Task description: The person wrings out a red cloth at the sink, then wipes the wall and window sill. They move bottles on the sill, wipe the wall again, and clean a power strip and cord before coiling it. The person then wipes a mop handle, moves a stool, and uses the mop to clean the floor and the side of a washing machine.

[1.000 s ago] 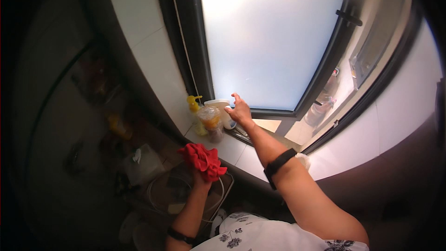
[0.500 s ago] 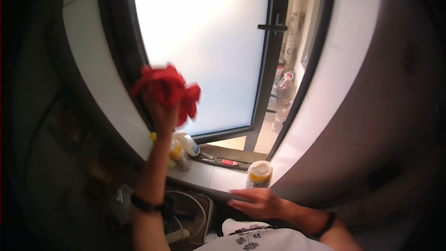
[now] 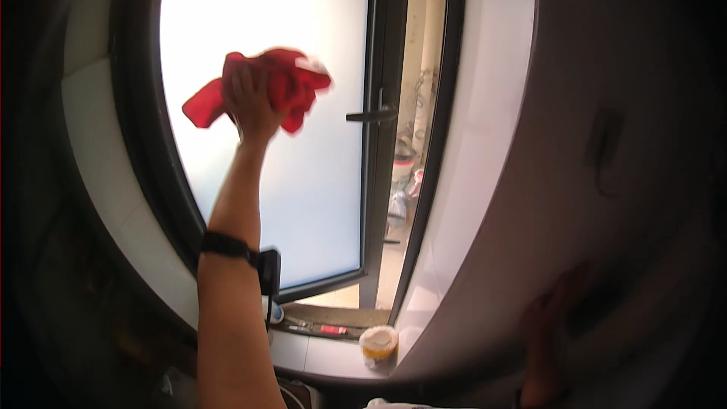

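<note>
Frosted window pane seen far, set in dark frame. Tiled sill placed below, nearer. Red cloth held up at pane, left of frame's right edge, one corner stuck out left. Cloth gripped by left hand, fingers spread over it. Right hand sunk in shadow, near right; wide or narrow cannot be told. Yellow-banded tub set at sill's right end. Window handle mounted on frame.
</note>
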Available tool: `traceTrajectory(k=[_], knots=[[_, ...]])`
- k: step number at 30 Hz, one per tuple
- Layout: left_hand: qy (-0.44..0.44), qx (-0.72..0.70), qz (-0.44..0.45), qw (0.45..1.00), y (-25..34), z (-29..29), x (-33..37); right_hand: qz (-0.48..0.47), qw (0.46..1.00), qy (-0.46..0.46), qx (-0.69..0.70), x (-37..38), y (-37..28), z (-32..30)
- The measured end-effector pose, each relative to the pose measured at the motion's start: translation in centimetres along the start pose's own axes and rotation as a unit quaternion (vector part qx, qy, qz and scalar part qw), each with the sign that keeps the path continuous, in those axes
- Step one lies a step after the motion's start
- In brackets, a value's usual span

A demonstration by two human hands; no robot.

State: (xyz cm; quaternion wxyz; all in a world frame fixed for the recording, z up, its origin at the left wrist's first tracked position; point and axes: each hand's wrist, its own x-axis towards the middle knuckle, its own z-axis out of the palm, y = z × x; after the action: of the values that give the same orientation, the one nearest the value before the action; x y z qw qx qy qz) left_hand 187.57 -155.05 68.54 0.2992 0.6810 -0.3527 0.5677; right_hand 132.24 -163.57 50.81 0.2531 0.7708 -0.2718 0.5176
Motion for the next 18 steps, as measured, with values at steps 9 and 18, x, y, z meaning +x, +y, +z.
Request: traceTrajectory(k=[9, 18], knots=[[-0.260, -0.097, 0.120, 0.953, 2.0, 2.1, -28.0, 0.003, 0.999, 0.032, 0.035, -0.7, 0.2, 0.4], [0.145, -0.315, -0.049, 0.937, 7.2, -1.2, -10.8, 0.003, 1.000, 0.025, 0.013, -0.8, -0.1, 0.0]])
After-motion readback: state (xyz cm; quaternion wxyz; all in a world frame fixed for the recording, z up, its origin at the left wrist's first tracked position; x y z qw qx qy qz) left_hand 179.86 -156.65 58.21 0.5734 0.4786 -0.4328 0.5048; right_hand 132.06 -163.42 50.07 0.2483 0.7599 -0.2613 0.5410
